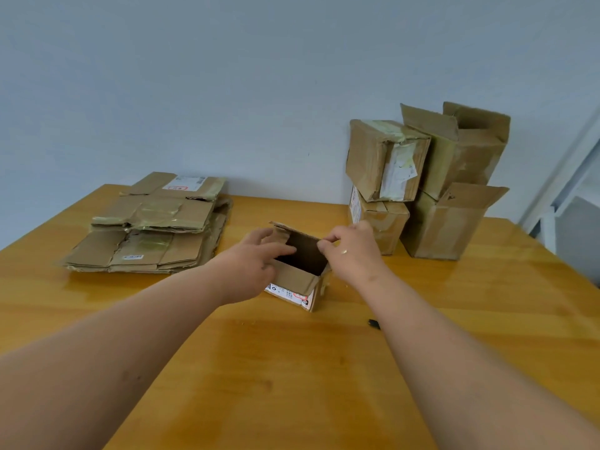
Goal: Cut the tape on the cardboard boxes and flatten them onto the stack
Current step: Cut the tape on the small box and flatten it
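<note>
In the head view, a small open cardboard box (300,277) is seen at the middle of the bench (292,368), its dark inside exposed and a white printed label on its near side. Its brown corrugated flaps are creased and torn at the edges. The left hand (251,264) is laid against the box's left side, with its fingers (279,250) fairly straight and reaching over the rim into the opening. The box's far right edge is pinched by the thumb and forefinger of the right hand (352,251).

A stack of flattened boxes (149,228) is set on the bench's far left, well apart from the small box; its sheets are wrinkled, with strips of glossy yellowed tape and white labels. A pile of unflattened boxes (428,180) is heaped at the far right against the wall, some taped shut, some with flaps standing open.

A small black object (374,323) is partly hidden beside the right forearm. The bench is of glossy orange-yellow wood with visible grain. A plain pale blue-grey wall (227,92) is seen behind it.
</note>
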Demonstrator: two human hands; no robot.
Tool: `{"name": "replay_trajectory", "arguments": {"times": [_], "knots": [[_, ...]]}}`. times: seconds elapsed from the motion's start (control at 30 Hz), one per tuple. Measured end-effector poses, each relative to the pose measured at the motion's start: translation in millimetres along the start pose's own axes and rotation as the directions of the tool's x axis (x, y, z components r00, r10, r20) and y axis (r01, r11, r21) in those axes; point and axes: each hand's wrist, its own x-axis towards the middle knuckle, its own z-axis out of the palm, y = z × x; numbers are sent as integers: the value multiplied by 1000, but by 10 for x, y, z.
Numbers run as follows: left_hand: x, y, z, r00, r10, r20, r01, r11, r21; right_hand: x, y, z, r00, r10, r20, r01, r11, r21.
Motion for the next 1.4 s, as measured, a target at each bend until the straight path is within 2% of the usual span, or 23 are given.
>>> {"name": "replay_trajectory", "arguments": {"times": [0.1,0.2,0.3,0.43,0.5,0.6,0.7,0.8,0.87,1.0,1.13,1.27,1.4], "knots": [[11,19,-14,998,-8,68,1,994,107,58,3,-15,998,35,51,-39,996,81],[9,25,-8,999,-6,36,2,993,120,81,18,-14,999,40,37,-43,994,96],[7,26,2,996,-20,-86,19,1000,-14,116,64,17,996,87,-35,-80,982,169],[-20,-15,-28,980,-139,-143,104,968,-230,120,185,64,962,265,-68,-207,867,452],[-47,-43,-40,974,-202,-98,152,915,-375,75,228,98,949,311,-41,-239,801,550],[-84,-79,-48,974,-224,30,207,833,-514,-5,280,115,954,299,22,-244,729,640],[-109,-142,-60,975,-181,129,222,777,-589,-107,312,102,958,215,188,-284,639,715],[-118,-178,-23,979,-178,97,201,778,-595,-172,376,136,924,91,371,-352,582,733],[-96,-173,8,975,-222,17,193,804,-563,-195,405,162,907,36,420,-359,589,724],[-76,-96,-13,951,-278,-133,163,820,-548,-235,380,145,929,33,370,-281,711,644],[-104,-15,-91,924,-320,-211,163,827,-539,-224,361,101,936,72,344,-298,682,668],[-154,53,-141,946,-288,-150,158,811,-564,-258,332,53,899,192,393,-416,655,631],[-252,45,-121,990,-132,56,143,897,-419,-344,392,50,825,310,472,-548,643,536]]}}
